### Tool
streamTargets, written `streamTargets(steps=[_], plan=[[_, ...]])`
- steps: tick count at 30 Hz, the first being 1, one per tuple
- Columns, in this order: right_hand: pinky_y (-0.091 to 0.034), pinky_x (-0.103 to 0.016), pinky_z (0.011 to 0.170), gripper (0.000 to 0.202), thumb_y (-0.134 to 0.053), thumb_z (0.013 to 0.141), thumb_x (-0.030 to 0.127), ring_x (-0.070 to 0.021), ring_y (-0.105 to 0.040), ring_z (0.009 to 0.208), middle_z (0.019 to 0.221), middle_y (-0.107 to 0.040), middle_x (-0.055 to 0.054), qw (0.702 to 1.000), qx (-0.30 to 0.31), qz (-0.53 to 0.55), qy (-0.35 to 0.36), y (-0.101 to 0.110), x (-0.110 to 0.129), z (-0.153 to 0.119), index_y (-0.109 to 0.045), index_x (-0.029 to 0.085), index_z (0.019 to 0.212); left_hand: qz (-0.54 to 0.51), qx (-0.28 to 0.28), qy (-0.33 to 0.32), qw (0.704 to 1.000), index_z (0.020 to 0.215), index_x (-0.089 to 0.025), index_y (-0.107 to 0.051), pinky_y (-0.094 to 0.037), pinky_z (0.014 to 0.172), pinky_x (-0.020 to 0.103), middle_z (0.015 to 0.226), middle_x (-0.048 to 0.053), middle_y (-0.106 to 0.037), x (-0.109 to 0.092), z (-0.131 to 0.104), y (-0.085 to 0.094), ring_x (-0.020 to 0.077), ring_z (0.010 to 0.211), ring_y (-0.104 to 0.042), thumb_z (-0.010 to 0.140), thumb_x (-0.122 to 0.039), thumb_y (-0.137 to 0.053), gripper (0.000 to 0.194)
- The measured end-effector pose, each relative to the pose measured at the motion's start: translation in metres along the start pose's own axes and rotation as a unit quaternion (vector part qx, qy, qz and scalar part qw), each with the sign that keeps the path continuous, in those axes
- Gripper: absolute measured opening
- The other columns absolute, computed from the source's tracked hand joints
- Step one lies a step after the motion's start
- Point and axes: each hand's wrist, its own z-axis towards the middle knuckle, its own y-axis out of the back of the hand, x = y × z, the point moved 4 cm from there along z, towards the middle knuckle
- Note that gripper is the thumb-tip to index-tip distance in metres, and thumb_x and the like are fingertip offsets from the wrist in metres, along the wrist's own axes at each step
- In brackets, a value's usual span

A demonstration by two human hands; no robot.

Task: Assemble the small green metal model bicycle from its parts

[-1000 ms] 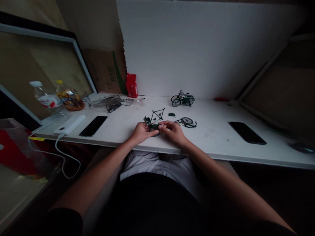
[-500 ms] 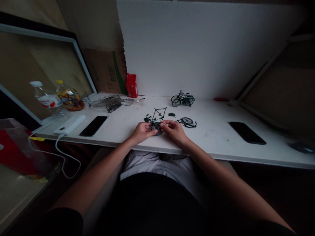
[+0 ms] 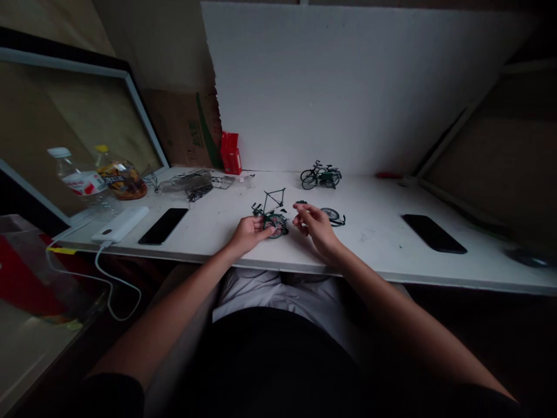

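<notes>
My left hand [image 3: 250,235] grips a small spoked wheel [image 3: 275,225] near the table's front edge, thumb on the spokes. Behind the wheel lies a dark green miniature bicycle frame [image 3: 274,199], with small dark parts [image 3: 257,209] at its left. To the right, my right hand [image 3: 313,223] is raised apart from the wheel, fingers bent; whether something tiny is between them is too small to tell. Partly behind it are a second wheel [image 3: 331,213] with a curved dark part and a small dark piece [image 3: 301,203]. An assembled miniature bicycle [image 3: 321,175] stands farther back.
Phones lie at left [image 3: 163,226] and right [image 3: 435,233] on the white table [image 3: 374,255]. At left are a white power bank [image 3: 120,224] with a cable, two bottles [image 3: 122,180] and clear packaging [image 3: 183,184]. A red box [image 3: 230,153] stands at the back.
My right hand has moved off the wheel to the right, uncovering more of it. My left hand still holds the wheel. The whole view has shifted slightly.
</notes>
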Motion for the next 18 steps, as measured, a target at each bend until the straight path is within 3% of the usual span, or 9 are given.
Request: streamTargets(steps=[5,9,14,18], plan=[[-0.035,-0.023,0.047,0.040,-0.076,0.086,0.054,-0.0122,-0.053,0.057,0.073,-0.068,-0.001,0.997,-0.055,-0.035,0.050,0.033,0.014,0.019,-0.068,0.020,0.106,-0.018,-0.121,-0.024,0.992,0.095,-0.012,-0.071,-0.062,0.085,0.036,0.100,0.013,-0.081,-0.002,0.002,0.010,0.0230,0.088,-0.077,0.065,-0.038,-0.094,0.046],[-0.048,-0.029,0.061,0.030,-0.068,0.093,0.046,-0.0182,-0.064,0.070,0.085,-0.076,-0.009,0.979,-0.025,-0.182,0.091,0.041,0.007,0.025,-0.073,0.017,0.101,-0.034,-0.177,-0.037,0.983,0.094,-0.013,-0.070,-0.062,0.083,0.034,0.098,0.012,-0.081,-0.004,0.002,0.016,0.0228,0.089,-0.077,0.067,-0.038,-0.090,0.042],[-0.052,-0.043,0.092,0.020,-0.064,0.093,0.024,-0.0290,-0.069,0.098,0.108,-0.078,-0.015,0.883,0.047,-0.429,0.183,0.031,-0.007,0.018,-0.079,0.017,0.104,-0.034,-0.206,-0.038,0.977,0.093,-0.012,-0.071,-0.060,0.083,0.032,0.098,0.012,-0.081,-0.003,0.002,0.019,0.0219,0.090,-0.076,0.067,-0.037,-0.087,0.039],[-0.048,-0.044,0.101,0.028,-0.061,0.093,0.014,-0.0306,-0.063,0.112,0.113,-0.075,-0.014,0.821,0.126,-0.487,0.271,0.016,-0.009,0.008,-0.080,0.018,0.113,-0.035,-0.206,-0.043,0.977,0.092,-0.013,-0.071,-0.059,0.080,0.031,0.097,0.011,-0.080,-0.003,0.003,0.019,0.0217,0.089,-0.075,0.066,-0.037,-0.087,0.038]])
